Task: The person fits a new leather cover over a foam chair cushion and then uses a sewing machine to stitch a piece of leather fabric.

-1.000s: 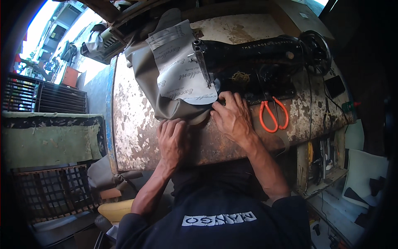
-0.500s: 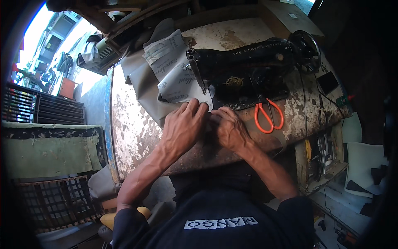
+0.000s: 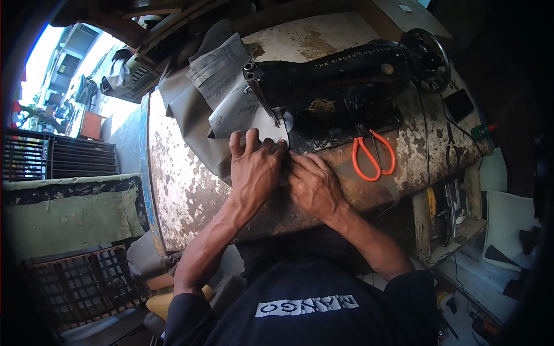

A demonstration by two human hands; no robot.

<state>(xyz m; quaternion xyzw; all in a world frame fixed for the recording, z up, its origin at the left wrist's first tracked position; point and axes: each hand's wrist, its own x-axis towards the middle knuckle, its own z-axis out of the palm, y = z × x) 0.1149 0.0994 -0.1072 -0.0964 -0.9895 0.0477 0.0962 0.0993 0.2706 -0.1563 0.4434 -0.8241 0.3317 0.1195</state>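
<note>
A black sewing machine (image 3: 346, 86) stands on a worn, peeling table (image 3: 179, 179). Grey fabric with a pale printed lining (image 3: 231, 98) lies under its needle and trails off to the back left. My left hand (image 3: 254, 167) presses flat on the fabric just left of the needle, fingers spread. Close beside it, my right hand (image 3: 314, 184) rests on the fabric at the front of the machine bed, fingers bent and pinching the cloth's edge. The two hands touch at the thumbs.
Orange-handled scissors (image 3: 374, 155) lie on the table right of my right hand. A handwheel (image 3: 427, 57) sits at the machine's right end. A dark crate (image 3: 81, 282) and a green padded surface (image 3: 63, 213) are at the left.
My left hand moved up and right from the table's front edge onto the fabric beside the needle. My right hand shifted slightly toward it. The view tilted a little.
</note>
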